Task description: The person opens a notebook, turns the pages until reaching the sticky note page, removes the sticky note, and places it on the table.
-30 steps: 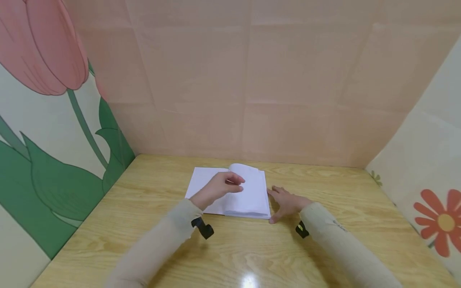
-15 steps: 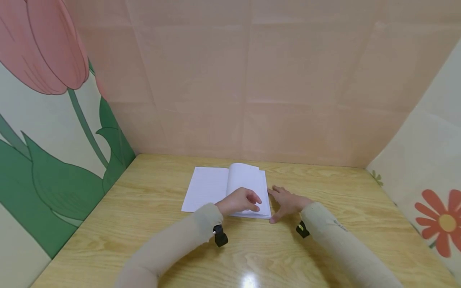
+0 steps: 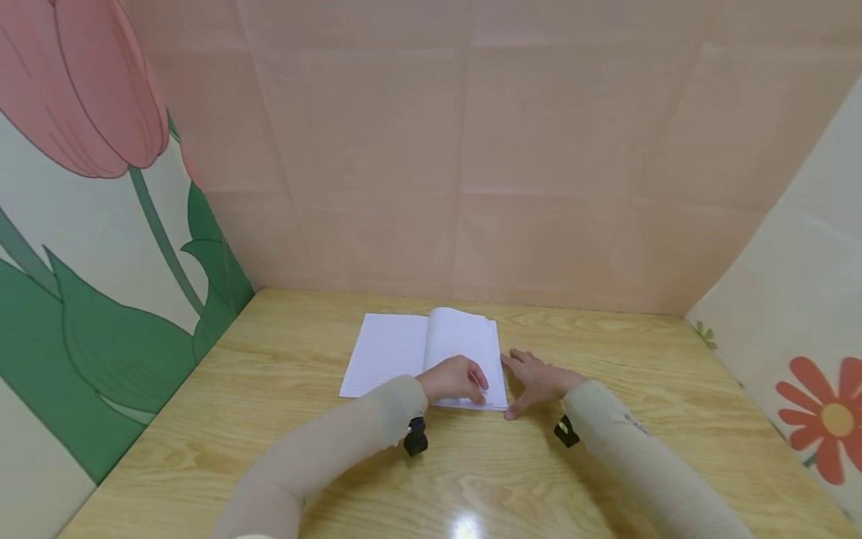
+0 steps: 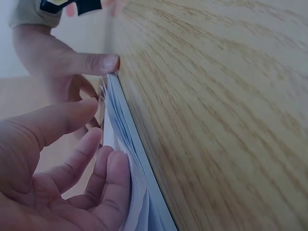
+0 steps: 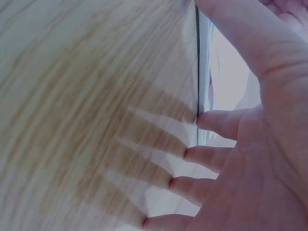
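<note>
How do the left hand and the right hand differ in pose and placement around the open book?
Placement: the left hand is over the near part of the right side of the book, while the right hand is on the table, along the book's right edge.
Pose: the left hand is loosely curled, thumb and forefinger apart; the right hand is spread wide.
Both emerge from light-coloured sleeves.

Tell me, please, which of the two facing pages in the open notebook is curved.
The right page, the one partly hidden by the left hand in the head view: it arches up at its inner side, whereas the left page lies flat.
</note>
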{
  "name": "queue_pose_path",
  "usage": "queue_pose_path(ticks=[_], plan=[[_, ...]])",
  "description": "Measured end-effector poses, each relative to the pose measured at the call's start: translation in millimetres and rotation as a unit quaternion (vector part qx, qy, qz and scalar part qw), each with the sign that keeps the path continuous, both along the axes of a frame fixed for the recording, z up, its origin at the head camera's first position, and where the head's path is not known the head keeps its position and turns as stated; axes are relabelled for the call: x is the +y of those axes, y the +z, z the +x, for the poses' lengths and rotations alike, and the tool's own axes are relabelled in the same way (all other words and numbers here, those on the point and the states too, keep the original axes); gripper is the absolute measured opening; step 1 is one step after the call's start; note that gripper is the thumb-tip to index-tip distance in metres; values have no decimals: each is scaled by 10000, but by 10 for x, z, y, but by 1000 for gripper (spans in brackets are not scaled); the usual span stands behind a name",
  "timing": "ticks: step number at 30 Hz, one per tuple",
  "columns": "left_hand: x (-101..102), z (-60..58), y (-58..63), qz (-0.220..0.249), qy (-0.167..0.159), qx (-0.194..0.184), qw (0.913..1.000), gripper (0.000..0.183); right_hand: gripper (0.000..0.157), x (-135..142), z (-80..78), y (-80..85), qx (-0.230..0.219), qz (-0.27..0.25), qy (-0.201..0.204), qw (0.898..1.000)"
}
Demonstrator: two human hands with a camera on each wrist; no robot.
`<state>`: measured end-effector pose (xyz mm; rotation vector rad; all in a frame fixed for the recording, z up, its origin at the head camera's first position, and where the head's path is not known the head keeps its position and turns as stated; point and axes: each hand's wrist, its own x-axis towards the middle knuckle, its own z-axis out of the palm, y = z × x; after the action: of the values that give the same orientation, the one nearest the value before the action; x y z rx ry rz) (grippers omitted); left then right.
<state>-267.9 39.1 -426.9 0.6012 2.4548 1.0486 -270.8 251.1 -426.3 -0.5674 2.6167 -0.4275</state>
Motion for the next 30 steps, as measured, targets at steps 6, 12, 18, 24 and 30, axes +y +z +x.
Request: queue_pose_path(ticks=[6, 12, 18, 24, 30], plan=[[23, -3, -12, -258, -23, 203, 9995, 18, 114, 2, 7, -7, 36, 24, 4, 10000], [26, 6, 21, -419, -31, 279, 9987, 15, 114, 1, 7, -14, 44, 10, 1, 10000], [14, 15, 53, -669, -176, 463, 9965, 18, 114, -4, 2, -2, 70, 77, 17, 9999], [-7, 15, 72, -707, -536, 866, 9923, 34, 114, -4, -1, 7, 75, 58, 57, 9999], [2, -3, 73, -851, -737, 1117, 9873, 33, 113, -1, 7, 9, 95, 73, 44, 9999]])
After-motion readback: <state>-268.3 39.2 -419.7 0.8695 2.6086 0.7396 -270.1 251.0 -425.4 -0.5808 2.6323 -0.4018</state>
